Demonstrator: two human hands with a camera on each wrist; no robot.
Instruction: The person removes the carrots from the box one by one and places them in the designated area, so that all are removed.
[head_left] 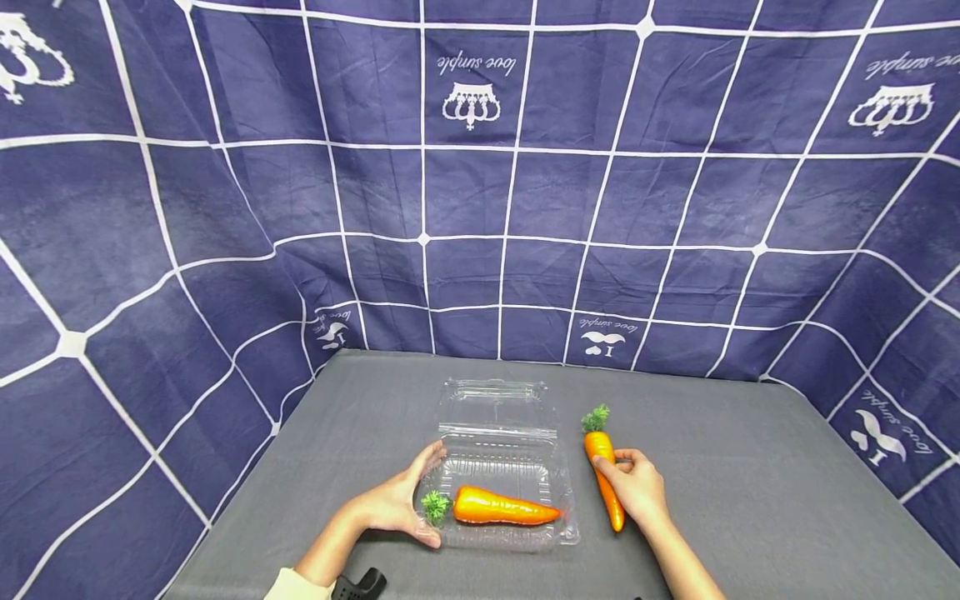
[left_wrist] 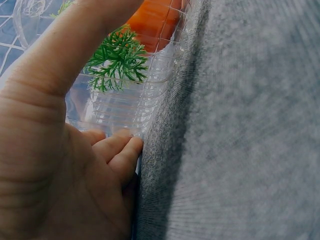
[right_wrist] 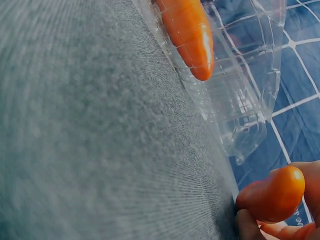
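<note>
A clear plastic clamshell container (head_left: 498, 462) lies on the grey table with its lid (head_left: 495, 404) folded back. Inside, near the front wall, lies an orange toy carrot (head_left: 502, 507), its green leafy top to the left. My left hand (head_left: 393, 504) holds the container's left end, the thumb at the front corner and the fingers toward the back; the left wrist view shows the fingertips (left_wrist: 131, 142) at the container's wall. To the right of the container, my right hand (head_left: 636, 486) grips a second carrot (head_left: 600, 446), its leaves pointing away and its tip (right_wrist: 287, 187) toward me.
The grey tabletop (head_left: 750, 483) extends to both sides of the container. A dark blue cloth with white lines (head_left: 555, 200) hangs behind and around the table. A black band (head_left: 360, 586) sits at my left wrist, beside a pale sleeve (head_left: 296, 587).
</note>
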